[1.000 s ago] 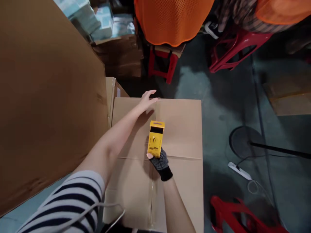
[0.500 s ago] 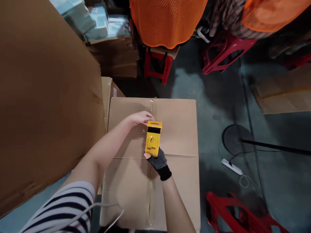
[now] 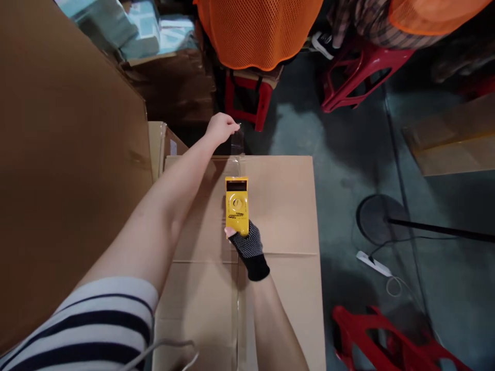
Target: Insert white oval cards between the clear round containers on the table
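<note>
Both my hands are closed: right hand (image 3: 250, 244) gripping the yellow tape dispenser (image 3: 237, 210), aimed at twelve o'clock, left hand (image 3: 221, 128) beyond, pinching clear tape (image 3: 237, 142).

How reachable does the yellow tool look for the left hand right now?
Probably yes: nothing solid visibly blocks the left hand, and the right hand covers only the near end of the yellow tool, though the left seems to pinch a clear strip.

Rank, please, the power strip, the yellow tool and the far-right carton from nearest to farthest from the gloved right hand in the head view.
1. Yellow tool: in the right hand.
2. Power strip: floor, right.
3. Carton: at right edge.
</note>
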`<state>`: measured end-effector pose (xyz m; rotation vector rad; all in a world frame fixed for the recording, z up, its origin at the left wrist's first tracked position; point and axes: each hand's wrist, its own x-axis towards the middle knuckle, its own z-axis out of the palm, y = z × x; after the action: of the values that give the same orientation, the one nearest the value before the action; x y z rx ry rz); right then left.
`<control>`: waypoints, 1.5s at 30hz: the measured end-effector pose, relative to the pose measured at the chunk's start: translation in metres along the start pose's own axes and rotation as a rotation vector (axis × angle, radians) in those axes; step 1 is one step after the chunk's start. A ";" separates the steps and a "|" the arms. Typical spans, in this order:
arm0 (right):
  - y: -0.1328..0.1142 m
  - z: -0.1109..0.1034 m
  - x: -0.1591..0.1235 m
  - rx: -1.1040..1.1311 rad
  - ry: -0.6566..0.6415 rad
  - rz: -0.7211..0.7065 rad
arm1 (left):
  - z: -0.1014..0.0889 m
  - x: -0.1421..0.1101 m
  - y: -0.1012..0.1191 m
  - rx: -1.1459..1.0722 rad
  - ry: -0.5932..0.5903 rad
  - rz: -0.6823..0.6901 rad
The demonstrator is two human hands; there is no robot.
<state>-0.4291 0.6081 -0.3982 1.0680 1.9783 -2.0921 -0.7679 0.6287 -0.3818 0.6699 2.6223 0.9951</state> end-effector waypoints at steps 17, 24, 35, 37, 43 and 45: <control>-0.005 0.000 0.016 0.092 -0.055 0.002 | 0.058 -0.041 -0.028 0.445 -0.131 0.015; 0.004 -0.004 -0.035 0.167 -0.013 0.025 | 0.045 -0.086 -0.020 0.544 -0.325 0.126; 0.102 -0.022 -0.288 0.041 0.022 0.102 | 0.045 -0.228 -0.001 0.592 -0.409 0.326; 0.121 -0.019 -0.315 0.031 0.019 0.136 | 0.051 -0.256 0.002 0.626 -0.444 0.374; 0.199 -0.003 -0.392 0.178 0.028 0.268 | 0.086 -0.363 -0.010 0.674 -0.462 0.426; 0.226 0.004 -0.415 0.192 0.031 0.246 | 0.095 -0.398 -0.018 0.672 -0.441 0.409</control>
<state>-0.0053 0.4008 -0.3756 1.3076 1.5865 -2.1731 -0.3938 0.4697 -0.4339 1.4248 2.4206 -0.0238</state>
